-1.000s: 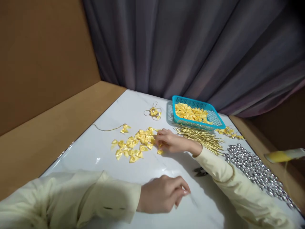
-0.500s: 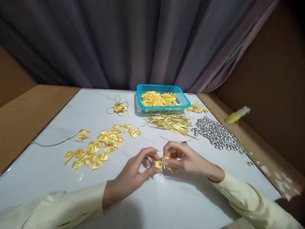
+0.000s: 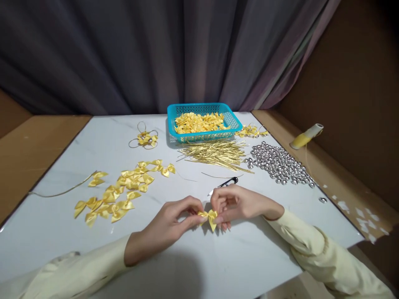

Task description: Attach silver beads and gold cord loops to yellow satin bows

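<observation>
Between my two hands, just above the white tabletop, is a yellow satin ribbon bow (image 3: 211,217). My left hand (image 3: 179,218) pinches its left side between thumb and fingers. The thumb and fingers of my right hand (image 3: 235,204) grip the right side. Past my right hand lies a small black-handled cutter (image 3: 230,182) with a pale pointed tip. Left of my hands, several yellow bows (image 3: 120,197) are spread in a loose group. One more bow (image 3: 97,179) sits apart, by the end of a gold cord (image 3: 65,192).
A blue basket (image 3: 202,136) of yellow bows stands at the back, with gold wire strips (image 3: 216,153) before it. Silver beads (image 3: 279,162) are heaped at right, near a yellow thread spool (image 3: 305,136). A looped bow piece (image 3: 146,139) lies back left; bows with beads (image 3: 252,131) lie right of the basket.
The bow has turned and now shows its front, with both hands pinching its sides. The view has shifted slightly, and the cutter shows more fully.
</observation>
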The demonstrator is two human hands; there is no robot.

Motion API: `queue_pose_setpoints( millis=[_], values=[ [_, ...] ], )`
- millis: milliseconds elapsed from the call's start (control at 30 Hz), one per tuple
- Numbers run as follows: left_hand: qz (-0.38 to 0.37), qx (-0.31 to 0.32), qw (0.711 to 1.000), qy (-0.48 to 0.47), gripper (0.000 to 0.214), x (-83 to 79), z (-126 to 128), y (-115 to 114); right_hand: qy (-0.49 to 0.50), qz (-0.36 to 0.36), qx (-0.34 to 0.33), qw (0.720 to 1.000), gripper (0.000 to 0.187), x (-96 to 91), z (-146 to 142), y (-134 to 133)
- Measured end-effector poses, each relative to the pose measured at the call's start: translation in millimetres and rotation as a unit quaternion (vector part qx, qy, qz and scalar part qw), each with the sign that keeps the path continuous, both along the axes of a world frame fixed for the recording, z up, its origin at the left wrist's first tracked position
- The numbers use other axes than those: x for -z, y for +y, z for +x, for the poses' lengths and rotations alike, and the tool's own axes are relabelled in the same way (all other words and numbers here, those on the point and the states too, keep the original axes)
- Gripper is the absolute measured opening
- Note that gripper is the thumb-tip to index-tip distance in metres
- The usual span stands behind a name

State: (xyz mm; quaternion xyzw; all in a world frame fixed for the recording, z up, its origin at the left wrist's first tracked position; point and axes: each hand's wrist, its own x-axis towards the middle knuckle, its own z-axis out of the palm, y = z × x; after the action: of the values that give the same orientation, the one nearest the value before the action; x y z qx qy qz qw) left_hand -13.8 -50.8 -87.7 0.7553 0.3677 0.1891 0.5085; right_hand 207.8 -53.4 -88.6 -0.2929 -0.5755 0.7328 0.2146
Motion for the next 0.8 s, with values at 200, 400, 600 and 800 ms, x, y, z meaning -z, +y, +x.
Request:
queue_pose_setpoints(
  millis=[200, 400, 600, 800],
  values=[
    [0.026, 0.034, 0.999, 0.016, 0.007, -2.1, -1, 3, 0.017, 0.003, 0.011, 1.000, 0.023, 4.1, -3, -1],
    [0.016, 0.047, 0.998, 0.029, 0.011, -5.5, -2, 4, 0.037, 0.000, 0.030, 0.999, 0.025, 7.6, -3, -1],
    [0.011, 0.031, 0.999, 0.027, 0.016, -6.7, 3, 3, 0.051, 0.012, 0.019, 0.998, 0.026, 9.6, -3, -1],
    [-0.017, 0.050, 0.998, 0.038, 0.019, -6.7, 4, 3, 0.029, 0.011, 0.009, 0.999, 0.025, 11.2, -1, -2]
  ],
)
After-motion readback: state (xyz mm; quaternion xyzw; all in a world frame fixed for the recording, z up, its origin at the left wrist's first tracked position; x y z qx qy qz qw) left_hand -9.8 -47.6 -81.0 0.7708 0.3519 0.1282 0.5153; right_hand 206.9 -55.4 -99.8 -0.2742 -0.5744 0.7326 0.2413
